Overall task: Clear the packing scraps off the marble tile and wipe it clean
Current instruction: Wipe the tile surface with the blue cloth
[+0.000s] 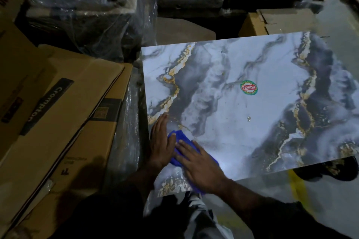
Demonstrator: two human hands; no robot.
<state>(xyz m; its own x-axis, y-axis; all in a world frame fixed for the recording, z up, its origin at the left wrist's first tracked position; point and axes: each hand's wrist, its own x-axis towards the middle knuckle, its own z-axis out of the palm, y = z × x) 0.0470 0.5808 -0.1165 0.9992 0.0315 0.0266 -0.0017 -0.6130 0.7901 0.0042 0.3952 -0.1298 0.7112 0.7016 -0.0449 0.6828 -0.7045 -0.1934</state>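
Tile [242, 103] lies flat on the stacked goods; no scraps visible on it, so wiping looks like the step in hand. Cloth [179, 137], blue, sits at the tile's near-left corner. Right hand [200, 165] presses it flat, fingers straight; left hand [161, 145] lies flat at the left edge, thumb touching the cloth. Neither grip closes round anything.

Best approach: overlapping strokes toward the far-right corner, working round the sticker [249, 87] and over the speck [248, 118].

Count: one tile, one cloth, one sticker, two hands.
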